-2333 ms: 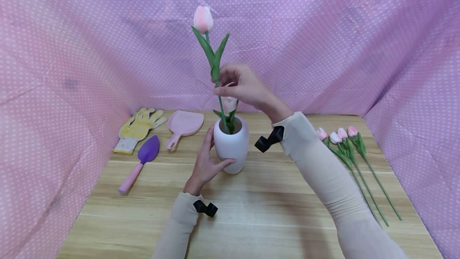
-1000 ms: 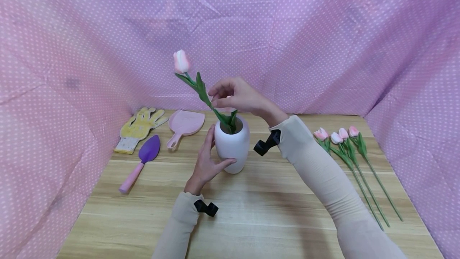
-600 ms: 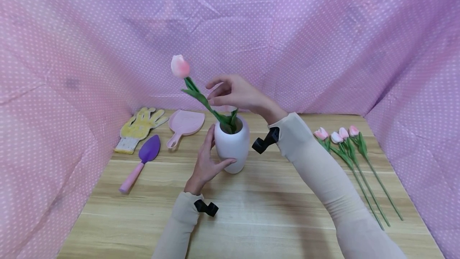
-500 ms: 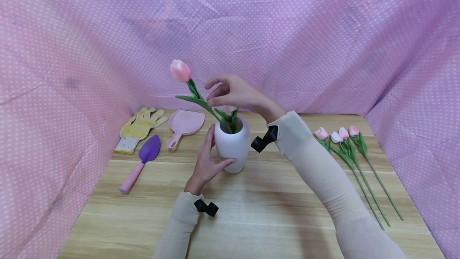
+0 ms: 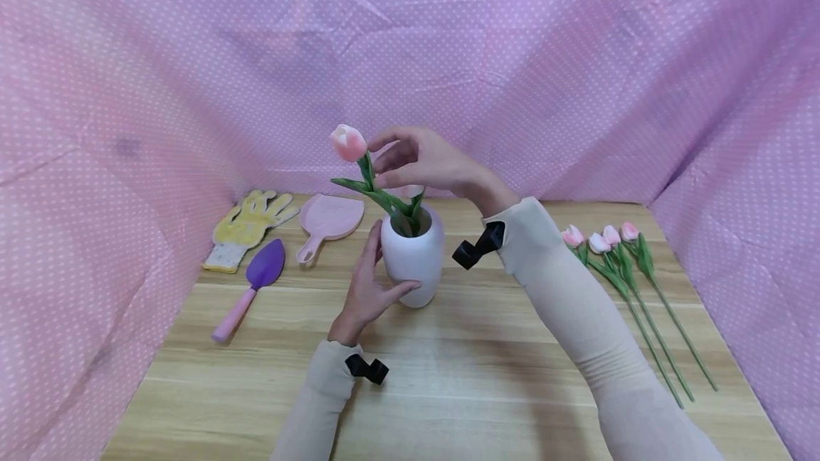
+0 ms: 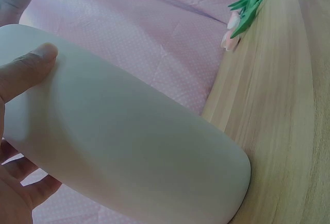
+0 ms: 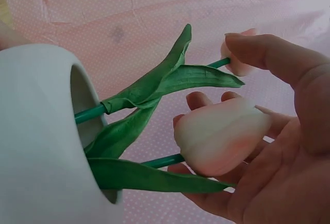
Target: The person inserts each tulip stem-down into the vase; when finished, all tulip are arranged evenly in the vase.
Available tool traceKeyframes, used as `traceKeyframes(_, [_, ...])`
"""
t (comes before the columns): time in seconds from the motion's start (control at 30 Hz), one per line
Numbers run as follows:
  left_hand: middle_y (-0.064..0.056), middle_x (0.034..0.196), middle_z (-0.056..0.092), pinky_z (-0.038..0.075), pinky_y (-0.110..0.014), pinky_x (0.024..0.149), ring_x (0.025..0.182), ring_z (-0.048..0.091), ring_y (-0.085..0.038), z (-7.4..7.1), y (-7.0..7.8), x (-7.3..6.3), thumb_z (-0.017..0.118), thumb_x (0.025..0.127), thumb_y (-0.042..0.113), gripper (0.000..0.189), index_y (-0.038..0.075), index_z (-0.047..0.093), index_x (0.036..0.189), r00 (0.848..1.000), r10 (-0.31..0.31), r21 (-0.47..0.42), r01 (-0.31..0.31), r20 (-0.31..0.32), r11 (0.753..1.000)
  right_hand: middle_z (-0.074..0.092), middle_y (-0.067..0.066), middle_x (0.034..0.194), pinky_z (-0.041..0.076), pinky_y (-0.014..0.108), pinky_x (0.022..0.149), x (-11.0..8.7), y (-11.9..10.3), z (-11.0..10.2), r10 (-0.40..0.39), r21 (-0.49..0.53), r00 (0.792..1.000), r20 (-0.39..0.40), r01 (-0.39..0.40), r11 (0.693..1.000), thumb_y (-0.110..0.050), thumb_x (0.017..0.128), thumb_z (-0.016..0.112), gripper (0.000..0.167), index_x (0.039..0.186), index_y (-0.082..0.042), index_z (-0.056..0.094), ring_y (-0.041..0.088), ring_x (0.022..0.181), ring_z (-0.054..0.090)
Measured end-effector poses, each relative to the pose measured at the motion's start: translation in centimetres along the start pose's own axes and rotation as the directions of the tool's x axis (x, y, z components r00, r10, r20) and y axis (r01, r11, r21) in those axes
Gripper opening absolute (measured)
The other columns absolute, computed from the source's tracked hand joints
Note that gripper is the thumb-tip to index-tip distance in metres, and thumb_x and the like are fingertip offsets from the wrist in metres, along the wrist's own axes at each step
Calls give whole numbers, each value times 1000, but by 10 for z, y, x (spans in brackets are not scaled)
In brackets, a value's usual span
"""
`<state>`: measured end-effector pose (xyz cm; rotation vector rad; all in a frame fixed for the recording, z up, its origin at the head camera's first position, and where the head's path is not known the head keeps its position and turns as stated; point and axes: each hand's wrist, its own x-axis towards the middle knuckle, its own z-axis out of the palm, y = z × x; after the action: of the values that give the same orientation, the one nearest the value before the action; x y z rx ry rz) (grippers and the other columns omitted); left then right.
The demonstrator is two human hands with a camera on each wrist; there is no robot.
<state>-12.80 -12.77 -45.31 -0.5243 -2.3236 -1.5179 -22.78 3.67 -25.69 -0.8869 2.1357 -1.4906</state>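
Observation:
A white vase stands on the table with two pink-and-white tulips in it. My left hand grips its left side, thumb across the front; the left wrist view shows fingers round the back. One tulip leans left out of the mouth. My right hand is beside it, fingers loosely bent, thumb and fingers apart. In the right wrist view the thumb overlaps that bloom; contact is unclear. The nearer tulip lies in front of the curved fingers there; in the head view the hand mostly hides it.
Several loose tulips lie at the table's right. At the left are a yellow-and-white glove, a pink dustpan and a purple trowel with a pink handle. Pink dotted cloth hangs behind the wooden table.
The tulip has gone down into the vase, tipped left, then swung back somewhat toward upright. My right hand has loosened from its stem. The left hand has kept its grip on the vase.

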Motion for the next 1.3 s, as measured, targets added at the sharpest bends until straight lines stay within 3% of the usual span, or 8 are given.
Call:
traceKeyframes(0.23, [-17,162,33,44,-55,114,141,46,-39,0,-1,0,90,71,8,116,9,15,160,1000,18,7,-18,-2,1000,72,12,117,52,44,107,0,-2,2,11,4,999,39,-11,1000,-14,88,73,59,142,-17,49,20,115,67])
traceKeyframes(0.5, [-18,162,34,44,-55,114,141,46,-40,1,-2,1,91,71,7,117,8,16,160,1000,24,-1,-24,1,1000,71,7,100,53,37,100,0,0,2,6,52,1000,18,-7,999,-12,87,73,60,142,-16,48,20,97,67])
traceKeyframes(0.7, [-19,162,33,44,-54,114,141,46,-40,0,-2,1,91,70,7,117,4,16,160,1000,22,1,-22,-3,1000,71,13,117,53,39,105,3,-1,2,-3,52,999,46,1,999,-9,86,75,66,145,-15,45,23,113,66])
traceKeyframes(0.8, [-19,162,33,44,-54,114,141,46,-40,0,-2,0,91,70,7,117,5,15,160,1000,19,2,-19,-3,1000,69,14,122,51,41,108,5,-2,4,-19,1,999,51,19,1000,-10,85,75,67,145,-13,45,26,118,63])
traceKeyframes(1.03, [-17,163,32,43,-53,115,143,45,-39,-1,-2,0,90,71,7,117,9,14,161,1000,3,12,-3,5,1000,70,10,124,50,43,106,10,-6,10,-86,-206,994,74,100,974,-17,85,75,51,133,-9,61,24,117,64])
traceKeyframes(1.3, [-19,162,33,45,-53,114,142,46,-40,-1,-2,1,91,71,7,117,7,15,160,1000,24,3,-24,2,1000,75,12,110,53,41,103,12,-7,14,-127,-172,989,70,137,975,-11,88,72,27,113,-4,73,20,106,68])
